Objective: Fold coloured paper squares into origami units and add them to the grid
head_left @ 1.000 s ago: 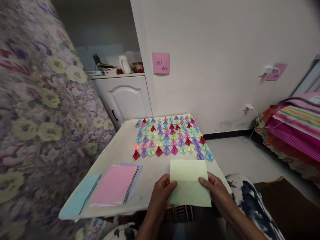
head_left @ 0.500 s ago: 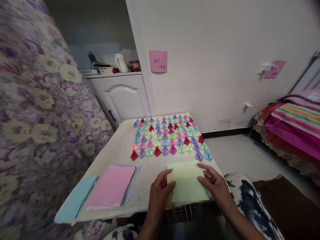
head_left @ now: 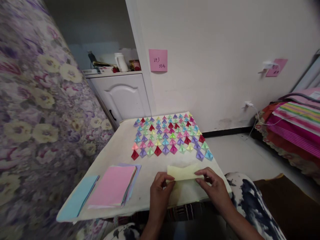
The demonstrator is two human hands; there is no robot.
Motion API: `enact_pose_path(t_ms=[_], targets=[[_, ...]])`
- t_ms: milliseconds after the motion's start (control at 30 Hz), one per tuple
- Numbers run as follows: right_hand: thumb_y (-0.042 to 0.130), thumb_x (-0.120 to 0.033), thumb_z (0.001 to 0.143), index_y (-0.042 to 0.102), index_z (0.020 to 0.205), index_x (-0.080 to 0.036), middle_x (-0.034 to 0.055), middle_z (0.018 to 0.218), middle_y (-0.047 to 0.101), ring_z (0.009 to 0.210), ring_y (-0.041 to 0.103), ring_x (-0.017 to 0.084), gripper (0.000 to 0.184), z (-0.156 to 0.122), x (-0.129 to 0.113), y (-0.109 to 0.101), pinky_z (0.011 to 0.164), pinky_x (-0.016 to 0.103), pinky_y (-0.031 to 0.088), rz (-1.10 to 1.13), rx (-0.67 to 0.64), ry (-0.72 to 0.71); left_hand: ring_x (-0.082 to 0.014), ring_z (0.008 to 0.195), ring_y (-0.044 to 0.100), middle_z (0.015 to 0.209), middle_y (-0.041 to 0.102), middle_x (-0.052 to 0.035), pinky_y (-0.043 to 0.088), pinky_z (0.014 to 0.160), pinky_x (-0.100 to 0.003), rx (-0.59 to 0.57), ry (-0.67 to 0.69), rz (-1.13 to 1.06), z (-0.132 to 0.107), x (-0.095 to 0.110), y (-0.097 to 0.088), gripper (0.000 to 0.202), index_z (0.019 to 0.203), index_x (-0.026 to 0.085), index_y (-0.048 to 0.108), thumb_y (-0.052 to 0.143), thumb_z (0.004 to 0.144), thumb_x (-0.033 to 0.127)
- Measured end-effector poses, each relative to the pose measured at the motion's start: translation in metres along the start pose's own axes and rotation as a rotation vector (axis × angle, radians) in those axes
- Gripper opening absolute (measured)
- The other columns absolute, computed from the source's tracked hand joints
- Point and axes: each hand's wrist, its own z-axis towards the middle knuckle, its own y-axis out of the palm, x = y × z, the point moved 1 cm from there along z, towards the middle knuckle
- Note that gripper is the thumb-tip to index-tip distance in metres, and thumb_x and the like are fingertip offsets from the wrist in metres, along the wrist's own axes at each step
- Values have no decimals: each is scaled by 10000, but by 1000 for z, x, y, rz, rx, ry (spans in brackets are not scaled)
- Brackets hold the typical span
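A pale yellow sheet of paper (head_left: 184, 172) is bent up along a crosswise line near the front of the table. My left hand (head_left: 161, 190) pinches its left end between thumb and fingers. At the right end, my right hand (head_left: 212, 183) pinches the same sheet. Beyond the sheet, several rows of small folded paper pieces (head_left: 165, 141) in many colours cover the far part of the table. Left of my hands lies a stack of pink paper (head_left: 113, 186) with other colours beneath it, and beside that a stack of blue paper (head_left: 77, 196).
The cream table (head_left: 110, 146) stands against the wall and a white cabinet (head_left: 125, 96). A floral curtain (head_left: 50, 110) hangs close on the left. My knee (head_left: 246, 196) is by the right table edge. Pink bedding (head_left: 295, 130) lies farther right.
The yellow sheet lay spread out between my hands and is now bent across, appearing much shorter front to back. Both hands have shifted slightly and grip its ends.
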Motion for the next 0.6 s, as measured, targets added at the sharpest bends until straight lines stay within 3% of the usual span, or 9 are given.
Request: enact_pose_path(t_ms=[67,167,267,367,433,533,600], targets=[[572,-227,756,639,828,-206,26,819,517,752,512,178,101,0,2,0,683,283,414,-1,2,-31,-179,828,533,959,537,-47,410,684,-260,18,29,2,0,3,-1,26,660,185,617,609,683,195],[573,-242,764,648,796,-210,60,943,503,882,511,209,88,0,4,-1,737,307,426,-39,45,-87,-243,1076,483,1187,488,-78,380,878,-350,37,46,10,0,8,-2,48,643,192,621,614,686,211],[575,-251,767,648,757,-212,78,1086,484,1009,477,235,84,0,2,-3,846,348,394,-91,88,-123,-250,1143,447,1234,489,-75,324,954,-380,18,53,0,-2,13,-2,69,639,198,607,604,703,222],[573,-244,770,641,751,-216,71,1068,527,1042,474,238,76,0,-4,-2,904,362,359,-78,24,-140,-231,1036,516,1014,605,-56,346,920,-354,-29,55,-16,-2,14,-3,64,656,199,593,598,714,227],[575,-255,770,635,741,-208,61,969,579,982,512,229,81,0,-6,-1,874,344,378,-23,-37,-125,-203,872,563,835,623,-25,402,810,-309,-58,0,-45,-2,13,-4,66,687,195,589,597,720,251],[576,-314,772,612,726,-187,29,770,609,769,559,191,140,-1,-4,1,693,282,425,94,-116,35,-144,617,535,640,580,24,407,594,-235,-70,-150,-135,-1,8,-3,131,726,183,586,617,708,309],[591,-366,757,595,732,-178,-3,652,587,610,533,153,190,-2,0,3,548,237,391,187,-159,178,-120,544,509,595,564,41,383,527,-209,-64,-234,-236,-1,4,-3,186,751,180,584,647,680,340]])
